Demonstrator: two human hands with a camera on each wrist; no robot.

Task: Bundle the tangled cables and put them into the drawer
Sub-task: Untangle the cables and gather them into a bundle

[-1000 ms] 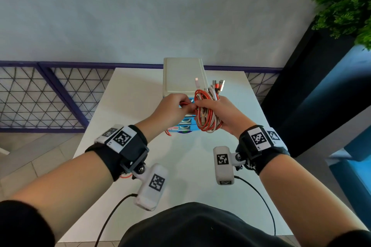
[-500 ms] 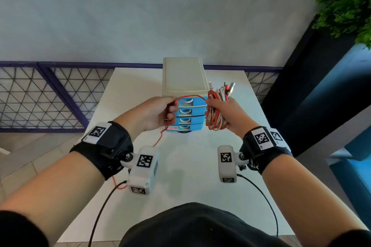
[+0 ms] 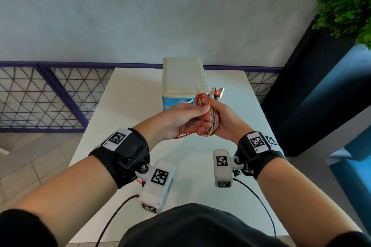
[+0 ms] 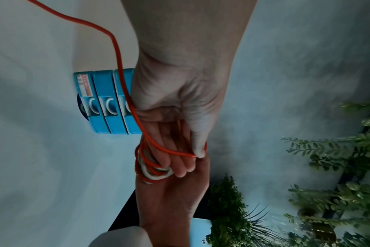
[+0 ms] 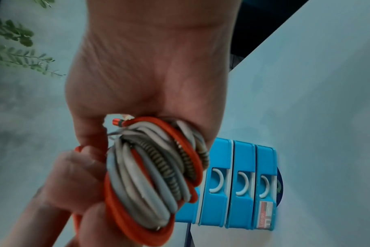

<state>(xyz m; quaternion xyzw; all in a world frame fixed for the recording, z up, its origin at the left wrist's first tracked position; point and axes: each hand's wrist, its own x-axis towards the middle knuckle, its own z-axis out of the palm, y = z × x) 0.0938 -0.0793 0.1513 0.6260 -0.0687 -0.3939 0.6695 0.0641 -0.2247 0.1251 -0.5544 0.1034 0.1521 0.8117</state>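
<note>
The cable bundle (image 3: 208,120) is a coil of red, white and braided cables with USB plugs sticking out at its top. My right hand (image 3: 218,114) grips the coil (image 5: 154,175) in its fist above the table. My left hand (image 3: 200,114) touches the coil's left side and pinches the loose red cable (image 4: 118,55) between thumb (image 4: 199,148) and fingers. The red tail runs down past my left wrist. Just behind both hands stands the drawer unit (image 3: 182,78), white on top. Its blue drawers (image 5: 239,183) are all closed.
The white table (image 3: 130,90) holds only the drawer unit. A purple mesh railing (image 3: 40,96) runs behind and to the left. A dark panel (image 3: 311,96) and a green plant (image 3: 345,2) stand at the right. Black camera leads hang from both wrists.
My left hand, which had pulled the red cable out to the left across the drawer front, has come back to the coil. The right hand and coil shifted slightly left.
</note>
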